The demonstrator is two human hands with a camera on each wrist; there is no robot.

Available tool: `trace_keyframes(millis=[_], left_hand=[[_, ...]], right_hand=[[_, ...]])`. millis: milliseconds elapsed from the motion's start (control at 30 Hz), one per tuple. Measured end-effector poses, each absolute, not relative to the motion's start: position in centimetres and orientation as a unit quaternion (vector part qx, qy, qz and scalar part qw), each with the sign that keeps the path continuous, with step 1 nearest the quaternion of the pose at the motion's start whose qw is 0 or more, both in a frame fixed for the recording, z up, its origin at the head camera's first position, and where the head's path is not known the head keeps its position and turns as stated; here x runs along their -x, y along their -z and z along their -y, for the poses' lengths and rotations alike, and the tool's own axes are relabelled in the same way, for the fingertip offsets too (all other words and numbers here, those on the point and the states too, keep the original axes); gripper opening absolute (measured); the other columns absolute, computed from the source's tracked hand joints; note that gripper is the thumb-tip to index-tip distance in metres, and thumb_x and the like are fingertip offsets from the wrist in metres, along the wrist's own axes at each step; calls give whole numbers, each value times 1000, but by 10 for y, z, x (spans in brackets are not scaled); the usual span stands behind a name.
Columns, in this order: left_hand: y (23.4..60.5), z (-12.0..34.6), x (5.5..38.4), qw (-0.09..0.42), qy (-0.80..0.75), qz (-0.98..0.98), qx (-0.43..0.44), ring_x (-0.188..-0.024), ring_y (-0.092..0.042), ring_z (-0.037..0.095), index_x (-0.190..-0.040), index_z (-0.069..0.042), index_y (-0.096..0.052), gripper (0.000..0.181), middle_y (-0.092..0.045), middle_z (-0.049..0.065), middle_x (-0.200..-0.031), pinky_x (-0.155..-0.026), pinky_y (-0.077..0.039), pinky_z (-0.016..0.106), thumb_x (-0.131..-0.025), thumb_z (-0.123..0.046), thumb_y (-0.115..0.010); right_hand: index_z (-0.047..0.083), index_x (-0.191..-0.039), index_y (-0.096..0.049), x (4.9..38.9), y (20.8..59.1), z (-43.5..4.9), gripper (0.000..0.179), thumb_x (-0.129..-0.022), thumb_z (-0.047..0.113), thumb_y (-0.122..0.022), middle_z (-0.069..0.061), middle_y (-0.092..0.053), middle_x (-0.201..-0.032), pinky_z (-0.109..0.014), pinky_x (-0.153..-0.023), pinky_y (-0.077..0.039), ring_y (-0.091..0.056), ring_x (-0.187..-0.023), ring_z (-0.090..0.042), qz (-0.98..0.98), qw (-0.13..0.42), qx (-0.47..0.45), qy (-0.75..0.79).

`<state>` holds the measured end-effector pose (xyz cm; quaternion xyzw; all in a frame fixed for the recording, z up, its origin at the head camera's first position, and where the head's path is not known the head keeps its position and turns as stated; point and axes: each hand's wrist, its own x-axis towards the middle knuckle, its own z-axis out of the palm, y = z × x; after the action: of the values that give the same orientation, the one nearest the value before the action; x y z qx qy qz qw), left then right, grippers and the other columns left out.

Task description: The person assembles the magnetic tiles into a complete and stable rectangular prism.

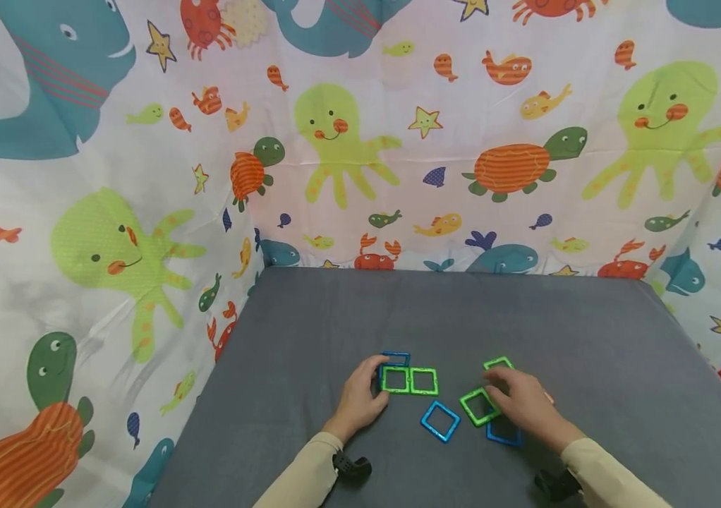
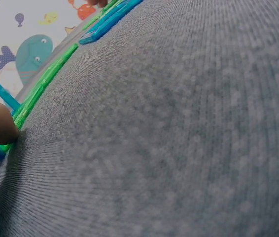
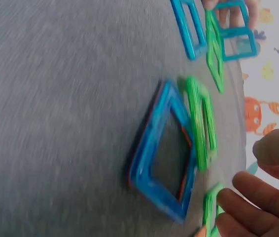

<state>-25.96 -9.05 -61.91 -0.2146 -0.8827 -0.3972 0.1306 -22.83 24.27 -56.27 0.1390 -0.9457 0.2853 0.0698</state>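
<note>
My left hand [image 1: 359, 395] holds a joined group of magnetic tile frames at its left end. Two green square tiles [image 1: 424, 393] lie side by side there, and blue tiles [image 1: 396, 353] stand up behind and at the left. In the left wrist view a fingertip [image 2: 9, 131] presses the green tile's edge. My right hand [image 1: 525, 402] hovers above loose tiles with its fingers loosely bent, holding nothing. Beneath and beside it are a green tile [image 1: 469, 413], a blue tile [image 1: 504, 442] and a farther green tile [image 1: 498, 362], partly hidden by the hand.
A loose blue square tile [image 1: 448, 410] lies between the two hands. A bit of orange [image 3: 201, 232] shows by the far green tile. The grey table [image 1: 437, 317] is bordered by printed cloth walls [image 1: 437, 240] at the back and sides.
</note>
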Motion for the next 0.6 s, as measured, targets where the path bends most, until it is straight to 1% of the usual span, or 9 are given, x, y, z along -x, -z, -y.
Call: trace_keyframes(millis=[100, 233, 367, 500, 600], left_hand=[[620, 91, 260, 132, 397, 883, 215, -124, -63, 22, -141, -15, -53, 62, -60, 9, -141, -98, -57, 40, -83, -2, -71], [621, 91, 260, 133, 400, 881, 217, -123, -63, 23, -141, -15, -53, 62, -60, 9, -141, -98, -57, 40, -83, -2, -70], [621, 91, 259, 137, 399, 880, 217, -122, -64, 23, -141, -15, -53, 62, -60, 9, -141, -97, -57, 40, -83, -2, -70], [622, 91, 259, 136, 397, 882, 216, -122, -64, 23, -141, -15, -53, 63, -60, 9, -141, -98, -57, 39, -83, -2, -71], [621, 90, 259, 136, 397, 882, 215, -122, -64, 23, -141, -15, -53, 62, -60, 9, -141, -98, -57, 40, -83, -2, -71]], right_hand=[[4, -122, -70, 228, 563, -252, 29, -93, 10, -70, -18, -71, -117, -46, -74, -60, -72, -95, -34, 947, 81, -122, -286], [1, -125, -67, 230, 562, -263, 34, -93, 10, -69, -25, -64, -122, -42, -68, -60, -72, -85, -30, 950, 74, -99, -287], [-2, -126, -66, 233, 564, -267, 38, -90, 10, -71, -31, -60, -127, -43, -68, -60, -72, -82, -27, 953, 68, -95, -280], [-3, -129, -64, 235, 568, -265, 42, -90, 11, -71, -33, -57, -131, -49, -73, -59, -71, -85, -30, 958, 61, -93, -265], [-3, -130, -63, 237, 571, -262, 45, -90, 15, -72, -33, -57, -132, -56, -80, -57, -69, -98, -39, 963, 58, -95, -247]])
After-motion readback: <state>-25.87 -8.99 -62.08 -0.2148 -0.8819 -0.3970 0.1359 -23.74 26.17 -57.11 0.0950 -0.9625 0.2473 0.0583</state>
